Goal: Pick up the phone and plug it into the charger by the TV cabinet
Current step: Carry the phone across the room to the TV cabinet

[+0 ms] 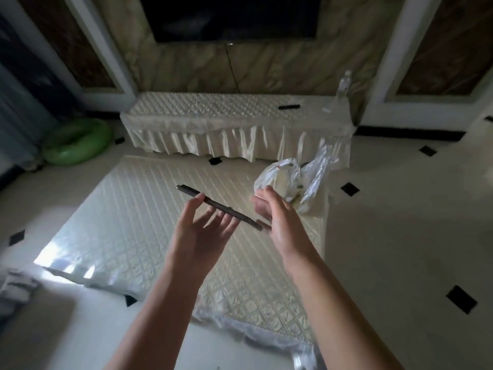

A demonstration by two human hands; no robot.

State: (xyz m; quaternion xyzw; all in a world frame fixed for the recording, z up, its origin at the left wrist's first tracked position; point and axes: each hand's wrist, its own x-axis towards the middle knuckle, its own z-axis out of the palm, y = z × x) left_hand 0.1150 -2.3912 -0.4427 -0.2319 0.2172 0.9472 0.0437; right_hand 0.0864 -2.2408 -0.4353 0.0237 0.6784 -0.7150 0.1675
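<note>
A dark, slim phone (213, 203) is seen edge-on in mid-air above a quilted cream mat (128, 236). My left hand (202, 231) holds it from below, thumb on its near edge and fingers spread beneath it. My right hand (274, 217) touches the phone's right end with its fingers loosely curled. Ahead stands the TV cabinet (213, 124) under a cream frilled cover, below a wall-mounted TV (234, 17). A thin black cable (232, 68) hangs from the TV down to the cabinet top. No charger plug is discernible.
A black remote (289, 106) and a clear bottle (344, 85) sit on the cabinet's right side. Translucent plastic bags (293, 180) lie on the mat's far right corner. A green inflatable ring (77, 142) rests on the tiled floor at left.
</note>
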